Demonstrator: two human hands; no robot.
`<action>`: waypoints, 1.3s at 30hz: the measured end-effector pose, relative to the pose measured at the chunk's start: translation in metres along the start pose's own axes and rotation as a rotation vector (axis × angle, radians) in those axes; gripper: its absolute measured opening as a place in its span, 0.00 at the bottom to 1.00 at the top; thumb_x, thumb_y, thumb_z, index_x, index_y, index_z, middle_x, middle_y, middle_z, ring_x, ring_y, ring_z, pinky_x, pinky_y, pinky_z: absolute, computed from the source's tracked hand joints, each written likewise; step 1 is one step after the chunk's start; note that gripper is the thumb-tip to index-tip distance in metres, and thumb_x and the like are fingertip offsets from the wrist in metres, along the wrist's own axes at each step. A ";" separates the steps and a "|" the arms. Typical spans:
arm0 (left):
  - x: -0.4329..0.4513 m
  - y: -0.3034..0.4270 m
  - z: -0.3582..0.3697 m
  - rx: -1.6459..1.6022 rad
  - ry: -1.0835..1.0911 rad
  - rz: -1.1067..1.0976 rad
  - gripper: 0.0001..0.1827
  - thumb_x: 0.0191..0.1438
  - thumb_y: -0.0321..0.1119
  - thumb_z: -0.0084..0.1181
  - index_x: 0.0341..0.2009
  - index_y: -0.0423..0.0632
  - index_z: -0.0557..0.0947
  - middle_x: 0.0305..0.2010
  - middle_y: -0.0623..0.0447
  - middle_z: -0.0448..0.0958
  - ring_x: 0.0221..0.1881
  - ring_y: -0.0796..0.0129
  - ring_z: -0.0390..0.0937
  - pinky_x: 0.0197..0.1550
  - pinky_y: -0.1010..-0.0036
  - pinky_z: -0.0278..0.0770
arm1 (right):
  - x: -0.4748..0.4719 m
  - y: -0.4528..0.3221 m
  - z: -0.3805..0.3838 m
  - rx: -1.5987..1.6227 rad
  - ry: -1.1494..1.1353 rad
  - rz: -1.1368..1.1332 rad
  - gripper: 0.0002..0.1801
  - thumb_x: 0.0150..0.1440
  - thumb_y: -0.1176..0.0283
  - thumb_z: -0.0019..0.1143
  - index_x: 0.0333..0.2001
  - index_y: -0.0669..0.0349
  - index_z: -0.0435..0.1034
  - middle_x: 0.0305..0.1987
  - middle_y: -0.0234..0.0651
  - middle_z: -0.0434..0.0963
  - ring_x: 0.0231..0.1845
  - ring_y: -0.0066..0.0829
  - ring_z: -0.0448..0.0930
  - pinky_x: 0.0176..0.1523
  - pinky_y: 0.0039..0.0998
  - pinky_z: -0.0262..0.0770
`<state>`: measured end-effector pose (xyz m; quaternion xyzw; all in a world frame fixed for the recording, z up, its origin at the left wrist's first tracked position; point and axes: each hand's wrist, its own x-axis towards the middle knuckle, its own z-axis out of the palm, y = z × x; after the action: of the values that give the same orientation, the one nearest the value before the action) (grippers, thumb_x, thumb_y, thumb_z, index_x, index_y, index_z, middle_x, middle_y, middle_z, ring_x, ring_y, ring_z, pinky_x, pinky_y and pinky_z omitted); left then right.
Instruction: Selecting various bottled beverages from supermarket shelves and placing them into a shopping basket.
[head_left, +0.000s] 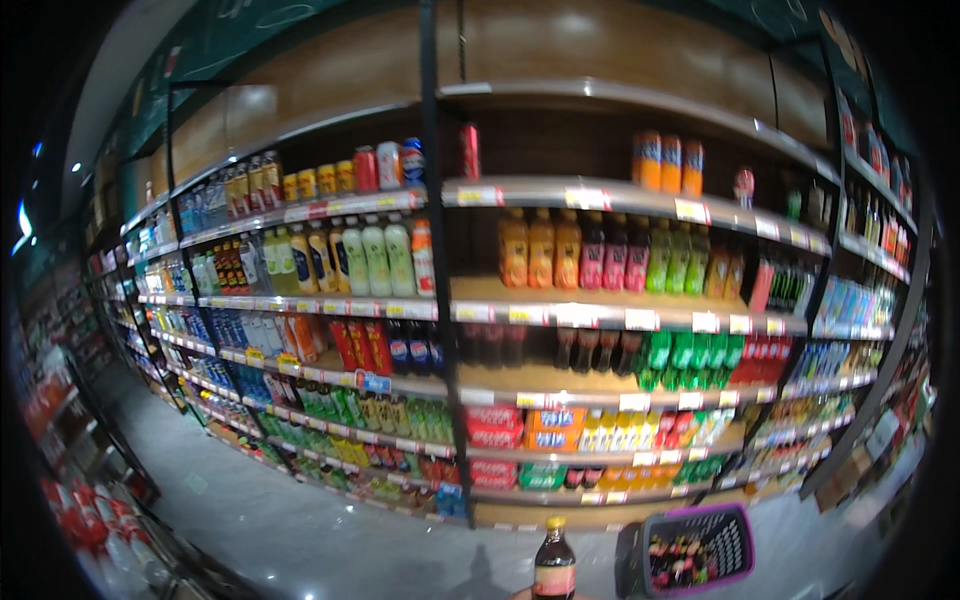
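Observation:
At the bottom edge of the view stands a dark glass bottle (555, 559) with a yellow cap and a pale label. It is upright, with the floor behind it. A sliver of my right hand (520, 595) shows at the bottle's lower left, apparently gripping it; most of the hand is cut off by the picture's edge. To the right of the bottle, a grey plastic shopping basket (739, 551) with a purple rim holds several small multicoloured items. My left hand is out of view.
Ahead runs long drinks shelving (630, 316) with bottles, cans and packs. A black upright post (442, 247) divides it. Another rack (112, 517) with red-and-white bottles borders the grey floor (247, 547) at left. Cardboard boxes (844, 480) stand at right.

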<state>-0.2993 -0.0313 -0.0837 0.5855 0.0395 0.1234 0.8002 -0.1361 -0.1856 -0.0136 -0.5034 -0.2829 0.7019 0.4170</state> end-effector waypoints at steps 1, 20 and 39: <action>0.005 0.023 0.014 0.148 -0.001 -0.041 0.29 0.62 0.44 0.59 0.64 0.45 0.71 0.54 0.52 0.79 0.51 0.64 0.77 0.52 0.67 0.75 | 0.003 -0.009 0.008 0.012 -0.163 -0.114 0.29 0.62 0.64 0.63 0.62 0.64 0.63 0.53 0.28 0.73 0.54 0.17 0.71 0.58 0.24 0.67; 0.012 0.063 0.052 0.218 -0.250 -0.375 0.34 0.45 0.35 0.75 0.57 0.42 0.75 0.54 0.51 0.78 0.54 0.68 0.76 0.59 0.69 0.73 | -0.045 0.005 0.011 -0.050 -0.110 0.013 0.29 0.54 0.66 0.71 0.56 0.66 0.68 0.47 0.32 0.78 0.46 0.22 0.77 0.49 0.28 0.76; -0.023 0.075 0.050 0.471 -0.171 -0.320 0.43 0.38 0.40 0.81 0.59 0.42 0.75 0.57 0.48 0.77 0.58 0.64 0.74 0.62 0.65 0.70 | -0.035 0.010 0.024 -0.370 -0.093 -0.202 0.30 0.50 0.65 0.74 0.55 0.64 0.72 0.51 0.39 0.81 0.50 0.31 0.79 0.55 0.32 0.75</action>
<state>-0.3221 -0.0618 0.0006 0.7498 0.0913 -0.0668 0.6519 -0.1567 -0.2202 0.0031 -0.5075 -0.4750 0.6153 0.3719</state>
